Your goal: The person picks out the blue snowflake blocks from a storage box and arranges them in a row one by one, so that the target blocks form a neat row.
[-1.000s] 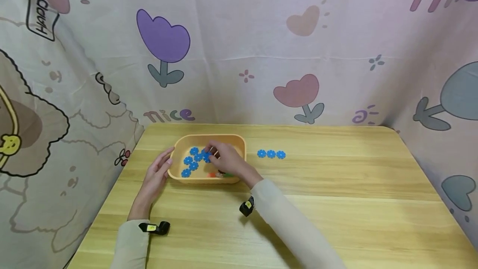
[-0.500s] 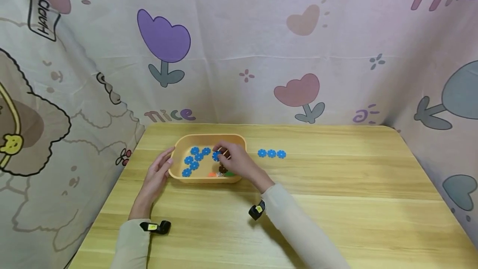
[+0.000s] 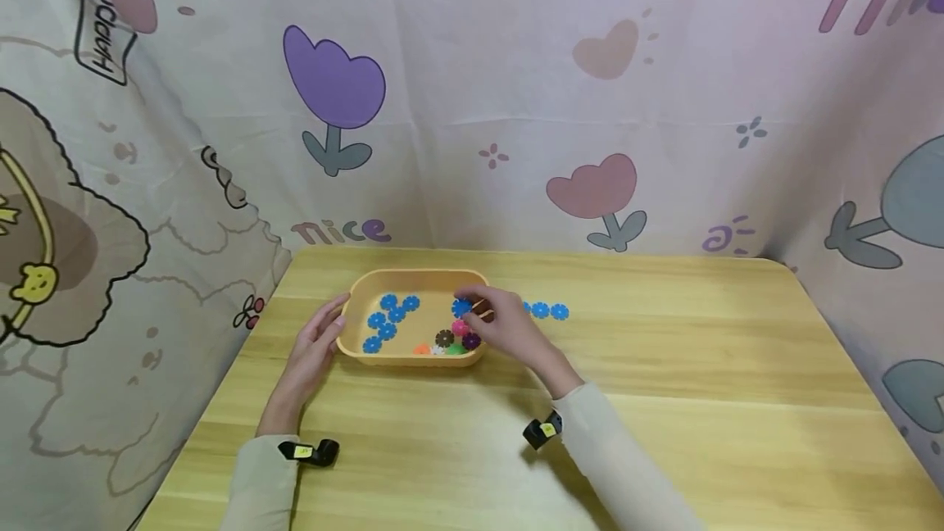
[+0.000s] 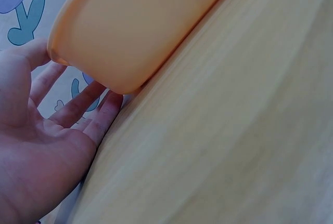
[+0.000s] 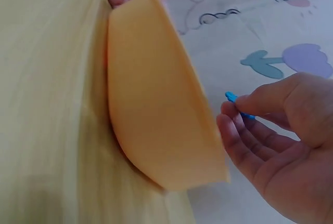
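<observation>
My right hand (image 3: 509, 326) pinches a blue notched plastic disc (image 3: 461, 308) between thumb and fingers, over the right end of a yellow-orange tray (image 3: 413, 360). In the right wrist view the blue disc (image 5: 232, 97) shows edge-on, above the tray's rim. My left hand (image 3: 313, 351) rests at the tray's left end. The left wrist view has its extended fingers touching the tray's outer wall (image 4: 119, 37). Several more blue discs (image 3: 387, 331) lie in the tray's left half. Towards its front right are brown (image 3: 444, 338), pink (image 3: 460, 327), green, purple, white and orange discs.
A row of blue discs (image 3: 541, 310) lies on the wooden table (image 3: 701, 367) right of the tray, its left end partly behind my right hand. A printed cloth (image 3: 457, 88) hangs behind the table and along its sides.
My right hand has lifted a blue disc from the group and carried it right, across the tray. Coloured discs at the tray's front right are now uncovered. The left hand stays put.
</observation>
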